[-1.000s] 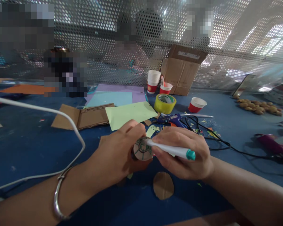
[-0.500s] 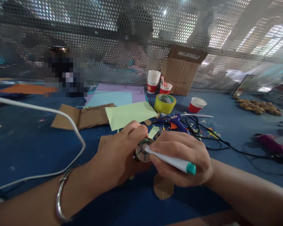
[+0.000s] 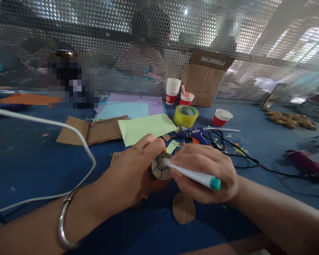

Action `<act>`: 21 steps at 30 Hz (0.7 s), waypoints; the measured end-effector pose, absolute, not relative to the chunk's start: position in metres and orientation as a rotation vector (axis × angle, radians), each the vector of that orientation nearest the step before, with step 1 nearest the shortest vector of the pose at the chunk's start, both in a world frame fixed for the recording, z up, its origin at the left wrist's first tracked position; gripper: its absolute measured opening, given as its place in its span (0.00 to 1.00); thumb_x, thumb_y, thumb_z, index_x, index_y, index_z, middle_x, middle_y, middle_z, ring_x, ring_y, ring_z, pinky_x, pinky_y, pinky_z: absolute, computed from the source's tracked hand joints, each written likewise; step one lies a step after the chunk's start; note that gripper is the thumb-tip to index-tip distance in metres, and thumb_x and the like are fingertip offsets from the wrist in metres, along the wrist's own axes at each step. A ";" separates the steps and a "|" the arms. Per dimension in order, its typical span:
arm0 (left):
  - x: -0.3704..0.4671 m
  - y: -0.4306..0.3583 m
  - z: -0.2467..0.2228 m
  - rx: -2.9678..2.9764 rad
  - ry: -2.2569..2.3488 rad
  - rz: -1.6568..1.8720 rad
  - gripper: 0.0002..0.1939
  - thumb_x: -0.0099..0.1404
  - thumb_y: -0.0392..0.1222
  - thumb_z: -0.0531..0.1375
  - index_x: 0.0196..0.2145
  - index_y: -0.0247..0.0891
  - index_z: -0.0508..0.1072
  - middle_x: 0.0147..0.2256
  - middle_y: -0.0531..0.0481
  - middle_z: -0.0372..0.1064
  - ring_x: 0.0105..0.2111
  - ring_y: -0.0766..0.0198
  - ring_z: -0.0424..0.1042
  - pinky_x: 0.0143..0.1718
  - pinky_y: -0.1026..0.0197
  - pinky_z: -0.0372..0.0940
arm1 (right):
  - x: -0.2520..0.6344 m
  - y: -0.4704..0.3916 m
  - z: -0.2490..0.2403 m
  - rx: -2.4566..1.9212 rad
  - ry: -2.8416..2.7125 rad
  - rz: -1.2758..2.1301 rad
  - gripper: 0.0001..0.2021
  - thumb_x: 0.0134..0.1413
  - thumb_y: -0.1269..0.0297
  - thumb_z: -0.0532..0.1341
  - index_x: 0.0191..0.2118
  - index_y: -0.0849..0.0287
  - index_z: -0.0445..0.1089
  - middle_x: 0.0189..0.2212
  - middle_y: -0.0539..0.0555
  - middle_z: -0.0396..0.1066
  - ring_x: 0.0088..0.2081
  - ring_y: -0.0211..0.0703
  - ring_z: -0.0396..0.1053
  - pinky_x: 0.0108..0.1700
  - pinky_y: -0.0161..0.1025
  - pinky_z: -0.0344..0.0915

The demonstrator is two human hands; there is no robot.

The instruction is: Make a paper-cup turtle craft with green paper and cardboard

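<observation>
My left hand (image 3: 135, 173) is wrapped round a small round object (image 3: 157, 171) whose pale flat end faces up, marked with dark green lines and a ring. A white marker (image 3: 192, 174) with a teal end is pinched in my right hand (image 3: 206, 170), and its tip meets the middle of that round face. Below my right hand a round cardboard piece (image 3: 184, 209) lies on the blue table. Just beyond the hands is a pale green paper scrap (image 3: 172, 146) with small dark marks.
Beyond lie a light green sheet (image 3: 146, 128), folded cardboard (image 3: 105, 131), yellow tape (image 3: 186, 116), a blue glue gun (image 3: 198, 134) with black cable and paper cups (image 3: 222, 117). A white cable (image 3: 78, 134) crosses the left; a purple glue gun (image 3: 305, 164) lies right.
Both hands have shifted slightly up in the view, along with the round object and the marker. The green ring on the round face shows more clearly.
</observation>
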State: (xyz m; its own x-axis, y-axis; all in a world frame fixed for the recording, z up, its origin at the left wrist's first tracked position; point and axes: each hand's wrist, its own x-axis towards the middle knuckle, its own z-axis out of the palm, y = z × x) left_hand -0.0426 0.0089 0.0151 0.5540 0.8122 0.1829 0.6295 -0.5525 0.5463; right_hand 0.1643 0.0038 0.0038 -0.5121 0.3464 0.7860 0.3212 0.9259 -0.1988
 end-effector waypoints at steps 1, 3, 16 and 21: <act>-0.043 0.009 0.014 2.371 1.131 0.600 0.13 0.60 0.42 0.65 0.41 0.41 0.66 0.43 0.49 0.66 0.39 0.59 0.69 0.36 0.59 0.64 | 0.165 0.004 0.004 -0.496 -2.139 0.021 0.07 0.55 0.71 0.64 0.41 0.60 0.70 0.32 0.55 0.78 0.34 0.44 0.77 0.35 0.39 0.74; -0.043 0.008 0.013 2.363 1.071 0.605 0.13 0.61 0.39 0.65 0.41 0.41 0.65 0.43 0.50 0.65 0.39 0.60 0.69 0.37 0.59 0.64 | 0.165 0.004 0.004 -0.500 -2.146 0.012 0.07 0.56 0.71 0.64 0.41 0.60 0.70 0.32 0.55 0.78 0.34 0.44 0.77 0.35 0.39 0.74; -0.042 0.008 0.012 2.321 1.117 0.609 0.15 0.59 0.40 0.66 0.41 0.43 0.65 0.43 0.51 0.66 0.40 0.59 0.69 0.39 0.58 0.65 | 0.163 0.003 0.005 -0.453 -2.138 -0.045 0.08 0.56 0.72 0.63 0.41 0.58 0.69 0.30 0.53 0.77 0.31 0.42 0.76 0.34 0.37 0.75; -0.042 0.008 0.014 2.332 1.063 0.599 0.15 0.60 0.39 0.66 0.41 0.42 0.65 0.43 0.50 0.66 0.41 0.58 0.69 0.41 0.57 0.65 | 0.162 0.004 0.003 -0.400 -2.141 -0.045 0.07 0.55 0.73 0.63 0.41 0.61 0.69 0.29 0.55 0.76 0.30 0.41 0.75 0.34 0.37 0.75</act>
